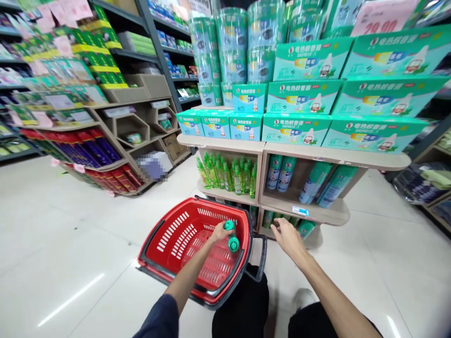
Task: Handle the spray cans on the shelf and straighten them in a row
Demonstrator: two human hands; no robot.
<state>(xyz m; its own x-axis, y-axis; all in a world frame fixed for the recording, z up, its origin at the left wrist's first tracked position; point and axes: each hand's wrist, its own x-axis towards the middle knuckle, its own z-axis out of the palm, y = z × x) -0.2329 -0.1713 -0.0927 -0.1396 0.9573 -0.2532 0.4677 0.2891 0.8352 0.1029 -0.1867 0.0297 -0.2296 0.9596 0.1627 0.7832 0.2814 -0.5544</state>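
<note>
Inside a red shopping basket, my left hand is closed around a green-capped spray can. A second green-capped can stands beside it in the basket, close to the right wall. Only the tops of both cans show clearly. My right hand is held out in front of the bottom shelf, its fingers apart and nothing in them. Green cans lie on that shelf just beyond it. Larger blue-green spray cans stand or lean on the shelf above.
The display stand has rounded, protruding shelf edges. Green spray bottles fill its left compartment, and boxes are stacked on top. The basket's black handle sticks out near my knees. Another stocked shelf stands at left.
</note>
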